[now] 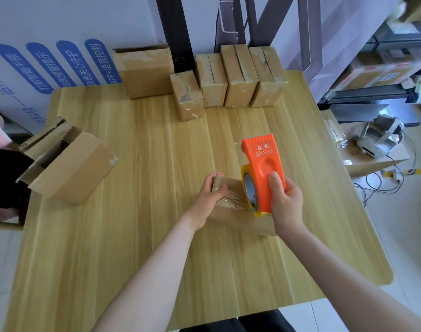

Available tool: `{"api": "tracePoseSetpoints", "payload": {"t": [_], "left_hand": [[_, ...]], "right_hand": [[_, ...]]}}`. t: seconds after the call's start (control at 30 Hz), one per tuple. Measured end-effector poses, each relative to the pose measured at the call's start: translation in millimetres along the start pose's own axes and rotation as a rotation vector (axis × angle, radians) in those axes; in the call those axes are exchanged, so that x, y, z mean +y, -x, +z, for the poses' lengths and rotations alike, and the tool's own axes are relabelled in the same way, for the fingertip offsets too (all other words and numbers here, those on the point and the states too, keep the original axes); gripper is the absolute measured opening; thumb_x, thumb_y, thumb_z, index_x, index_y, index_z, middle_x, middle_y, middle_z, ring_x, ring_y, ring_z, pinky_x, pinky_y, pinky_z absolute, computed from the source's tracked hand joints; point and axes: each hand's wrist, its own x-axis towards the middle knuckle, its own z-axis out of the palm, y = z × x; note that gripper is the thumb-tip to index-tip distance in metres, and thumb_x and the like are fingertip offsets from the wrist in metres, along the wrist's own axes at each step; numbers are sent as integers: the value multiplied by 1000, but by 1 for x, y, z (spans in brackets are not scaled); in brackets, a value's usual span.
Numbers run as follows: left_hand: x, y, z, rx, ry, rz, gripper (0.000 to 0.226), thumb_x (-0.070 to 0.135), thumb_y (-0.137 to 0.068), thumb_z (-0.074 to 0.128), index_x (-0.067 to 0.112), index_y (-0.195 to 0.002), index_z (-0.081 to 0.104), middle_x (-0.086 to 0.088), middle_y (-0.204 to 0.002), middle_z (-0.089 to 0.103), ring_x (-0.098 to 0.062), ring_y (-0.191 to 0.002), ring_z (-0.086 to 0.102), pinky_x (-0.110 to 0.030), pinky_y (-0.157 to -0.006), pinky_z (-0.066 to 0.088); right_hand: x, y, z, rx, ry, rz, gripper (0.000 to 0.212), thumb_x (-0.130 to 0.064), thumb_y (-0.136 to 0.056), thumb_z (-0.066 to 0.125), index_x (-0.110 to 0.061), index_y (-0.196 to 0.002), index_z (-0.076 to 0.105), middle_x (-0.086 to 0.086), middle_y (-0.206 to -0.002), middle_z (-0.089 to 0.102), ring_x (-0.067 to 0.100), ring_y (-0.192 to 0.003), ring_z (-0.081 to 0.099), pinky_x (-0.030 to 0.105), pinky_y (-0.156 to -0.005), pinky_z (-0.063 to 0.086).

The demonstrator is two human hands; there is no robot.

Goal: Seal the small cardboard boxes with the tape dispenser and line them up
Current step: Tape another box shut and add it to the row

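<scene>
**Taping a small box at mid-table**

Right hand [287,202] clenched on orange tape dispenser [261,173], pressed against small cardboard box [231,212]. Left hand [210,197] clamped over box's left end. Bare wooden table [144,152] all around; row of boxes [228,80] along far edge. "YA LONG" printed on dispenser.

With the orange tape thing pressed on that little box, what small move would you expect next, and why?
Probably a short pull of the orange plastic tape dispenser toward the person, along the top of the small brown cardboard box. The right hand grips the dispenser against the box, clear tape already wrinkles across the box top, and the left hand steadies the box's far end on the light wooden table.
</scene>
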Motion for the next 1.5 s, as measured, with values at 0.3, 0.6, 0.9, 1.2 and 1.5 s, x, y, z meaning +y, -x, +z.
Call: {"api": "tracePoseSetpoints", "payload": {"t": [0.3,0.6,0.9,1.2,1.5], "left_hand": [[-7,-11,-3,-6,254,-251,48,53,-99,32,19,-99,66,-8,-89,70,-21,-81,67,-31,-74,54],[-26,-30,-18,310,-113,59,26,14,-97,42,9,-112,63,-5,-107,68,-20,-100,63,-34,-87,51],[32,-1,47,191,-851,578,30,29,-102,34,21,-102,63,4,-98,67,-18,-97,61,-35,-83,45],[7,27,27,424,-1339,283,54,65,-91,33,29,-127,52,8,-120,60,-18,-116,50,-35,-101,29],[12,105,-2,748,-804,33,38,34,-94,55,25,-130,53,5,-131,55,-19,-125,48,-38,-103,36]], "right_hand": [[4,4,5,35,17,-9,37,-47,-85,49,-19,-62,47,-9,-50,46,5,-46,43,22,-46,37],[1,5,6,26,7,27,47,-62,-75,48,-16,-68,51,12,-63,52,23,-58,51,33,-55,43],[-24,-4,-16,158,-118,105,45,-45,-89,55,-4,-70,56,9,-63,51,14,-55,49,28,-57,41],[-33,-2,-80,90,-93,137,40,-38,-91,58,-8,-64,56,1,-51,57,15,-51,53,31,-57,41],[-60,33,-56,-332,-123,183,28,-20,-95,55,1,-77,62,10,-49,62,22,-37,57,28,-32,46]]}}
